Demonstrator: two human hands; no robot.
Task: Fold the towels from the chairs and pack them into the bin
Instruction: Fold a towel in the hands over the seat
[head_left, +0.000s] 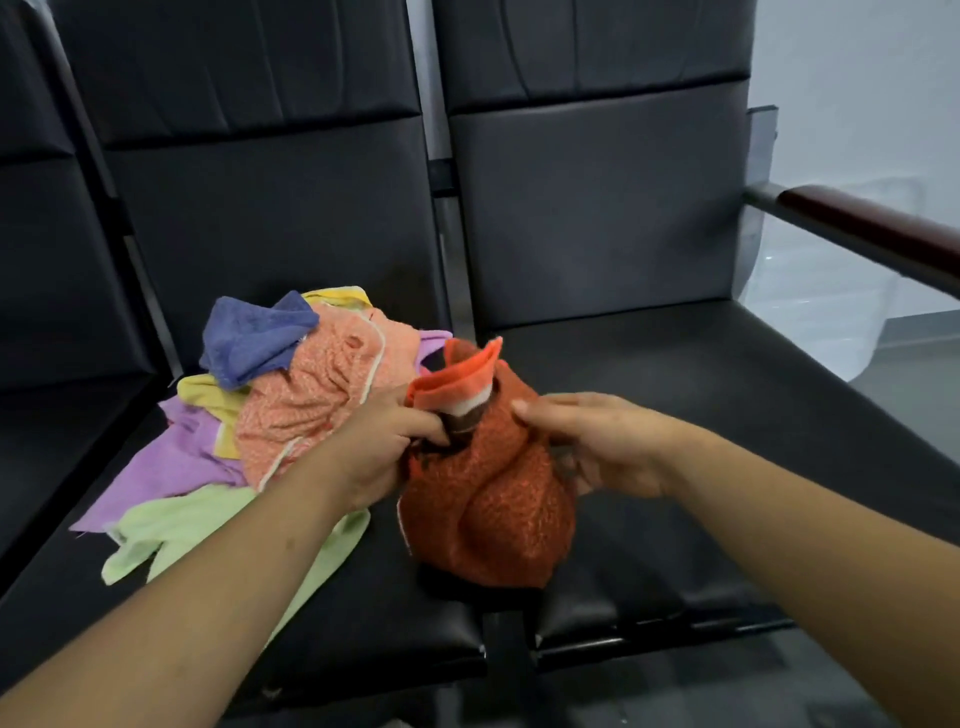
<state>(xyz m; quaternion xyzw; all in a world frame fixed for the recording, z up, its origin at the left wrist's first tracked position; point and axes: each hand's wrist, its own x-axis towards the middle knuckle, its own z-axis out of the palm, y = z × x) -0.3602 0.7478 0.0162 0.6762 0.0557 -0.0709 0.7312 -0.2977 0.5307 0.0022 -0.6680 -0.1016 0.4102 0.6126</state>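
Over the gap between one black seat (727, 415) and the neighbouring seat (363, 597), both bare forearms reached forward and angled inward. The left hand (384, 447) had its fingers curled into the bunched top of the rust-orange towel (493, 509). The right hand (597, 441) gripped the same towel from the other side, fingers tucked under and thumb on top. The towel was coarse, nubbly terry, hanging as a rounded, twisted bundle, with a smoother, brighter hem turned up at its top. By the left wrist, on the neighbouring seat, lay a crumpled pile (291, 415) of blue, speckled peach, yellow, lilac and pale green cloths. Both seats were smooth, glossy padding. A dark wooden armrest (857, 223) stood at right, with a clear plastic container (831, 322) beyond it.
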